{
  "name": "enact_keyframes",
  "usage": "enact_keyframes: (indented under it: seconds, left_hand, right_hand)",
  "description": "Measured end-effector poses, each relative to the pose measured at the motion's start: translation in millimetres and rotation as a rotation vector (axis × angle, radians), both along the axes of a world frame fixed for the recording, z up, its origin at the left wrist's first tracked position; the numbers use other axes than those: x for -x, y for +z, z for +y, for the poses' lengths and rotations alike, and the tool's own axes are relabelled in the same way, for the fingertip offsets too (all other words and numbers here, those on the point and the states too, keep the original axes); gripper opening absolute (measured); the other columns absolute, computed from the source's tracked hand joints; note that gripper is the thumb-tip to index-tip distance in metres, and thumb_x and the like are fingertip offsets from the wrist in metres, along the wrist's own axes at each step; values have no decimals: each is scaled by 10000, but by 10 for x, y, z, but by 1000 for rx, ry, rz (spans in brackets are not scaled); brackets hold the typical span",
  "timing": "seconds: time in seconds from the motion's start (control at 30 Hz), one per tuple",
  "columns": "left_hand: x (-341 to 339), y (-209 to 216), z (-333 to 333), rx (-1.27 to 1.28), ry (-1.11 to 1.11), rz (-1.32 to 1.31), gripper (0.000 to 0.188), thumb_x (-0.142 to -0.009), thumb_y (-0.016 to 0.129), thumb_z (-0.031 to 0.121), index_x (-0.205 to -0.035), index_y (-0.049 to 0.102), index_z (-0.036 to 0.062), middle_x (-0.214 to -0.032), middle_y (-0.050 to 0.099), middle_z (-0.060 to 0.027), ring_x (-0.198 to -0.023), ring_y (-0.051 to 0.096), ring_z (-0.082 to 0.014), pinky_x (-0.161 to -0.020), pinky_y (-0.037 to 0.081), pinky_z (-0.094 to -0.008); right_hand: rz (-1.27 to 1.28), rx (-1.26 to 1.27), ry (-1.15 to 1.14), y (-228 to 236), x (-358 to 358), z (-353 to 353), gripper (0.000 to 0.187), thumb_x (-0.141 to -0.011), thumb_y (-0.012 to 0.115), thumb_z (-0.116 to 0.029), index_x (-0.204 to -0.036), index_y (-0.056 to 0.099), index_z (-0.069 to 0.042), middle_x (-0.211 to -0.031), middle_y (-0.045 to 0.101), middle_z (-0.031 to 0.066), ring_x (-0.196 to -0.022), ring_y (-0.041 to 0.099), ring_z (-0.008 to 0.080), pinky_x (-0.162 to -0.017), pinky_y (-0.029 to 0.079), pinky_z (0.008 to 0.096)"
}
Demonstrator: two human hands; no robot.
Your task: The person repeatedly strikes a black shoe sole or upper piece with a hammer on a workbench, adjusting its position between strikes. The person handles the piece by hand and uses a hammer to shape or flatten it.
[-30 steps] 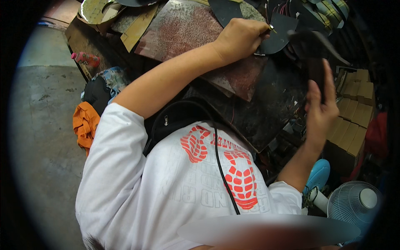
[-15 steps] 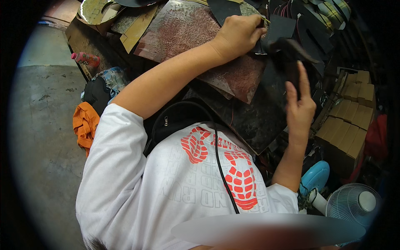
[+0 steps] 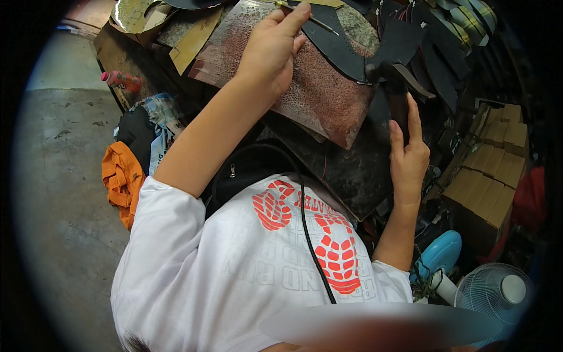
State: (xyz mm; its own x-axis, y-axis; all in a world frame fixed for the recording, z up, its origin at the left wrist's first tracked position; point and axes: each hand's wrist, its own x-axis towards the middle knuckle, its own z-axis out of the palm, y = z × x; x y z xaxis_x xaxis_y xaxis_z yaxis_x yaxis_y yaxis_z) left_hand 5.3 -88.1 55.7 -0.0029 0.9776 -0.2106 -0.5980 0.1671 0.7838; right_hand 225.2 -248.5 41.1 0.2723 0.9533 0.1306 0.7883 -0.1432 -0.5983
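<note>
Above the worn reddish-brown board (image 3: 337, 108), my left hand (image 3: 270, 53) pinches a thin metal punch (image 3: 321, 23) with a brass-coloured end, its tip pointing down to the right. Beneath that tip lies a curved black leather-like piece (image 3: 333, 50) with a row of small holes near its edge. My right hand (image 3: 409, 161) grips the dark handle of a hammer (image 3: 404, 77), index finger and thumb stretched along it. The hammer's curved head is at the board's right side, next to the black piece's lower end; whether it touches is unclear.
More black cut pieces (image 3: 440, 76) lie at the far right, and a tan strip (image 3: 195, 41) at the far left. Brown cardboard boxes (image 3: 484, 182) are stacked right, above a fan (image 3: 492, 293). A pink bottle (image 3: 121, 81) and orange cloth (image 3: 123, 179) are left.
My left hand has moved left and toward me with the punch, off the black piece's lower end. My right hand has shifted slightly left with the hammer, which is less blurred now.
</note>
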Motion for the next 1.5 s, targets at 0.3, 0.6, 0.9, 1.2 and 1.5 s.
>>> enact_keyframes:
  seconds: [0.3, 0.6, 0.9, 1.2, 1.5]
  left_hand:
    - [-155, -181, 126, -391, -518, 556, 251, -903, 739, 249, -1035, 729, 36, -874, 711, -31, -775, 640, -104, -769, 523, -263]
    - [-16, -216, 957, -636, -556, 1061, 185, -884, 729, 163, -875, 683, -17, -738, 662, -57, -678, 609, -138, -633, 509, -342]
    - [-100, -6, 460, -526, -435, 611, 135, -939, 684, 119, -908, 687, -12, -822, 691, -51, -700, 652, -131, -673, 549, -287]
    - [-154, -492, 440, -672, -257, 754, 181, -926, 704, 117, -1034, 711, -28, -855, 751, -115, -759, 737, -148, -696, 600, -263]
    - [-182, -414, 399, -810, -172, 951, 165, -883, 713, 129, -976, 712, -8, -836, 731, -159, -749, 734, -251, -680, 582, -335]
  right_hand:
    - [166, 25, -48, 25, 47, 11, 556, -970, 656, -246, -1494, 469, -269, -1153, 711, 202, -1050, 709, 339, -838, 552, 398]
    - [127, -127, 58, 125, 53, 111, 536, -951, 691, -236, -1459, 527, -282, -1161, 721, 167, -1038, 723, 278, -834, 553, 372]
    - [-46, -85, 55, 15, 85, 136, 561, -971, 650, -282, -1497, 457, -305, -1079, 722, 201, -984, 716, 363, -788, 554, 420]
    - [-35, -96, 71, 33, 77, 132, 560, -977, 638, -285, -1502, 444, -300, -1066, 723, 207, -976, 710, 385, -772, 553, 432]
    - [46, -109, 88, -27, -52, 110, 532, -975, 652, -265, -1481, 488, -293, -1170, 704, 188, -1005, 725, 311, -775, 555, 396]
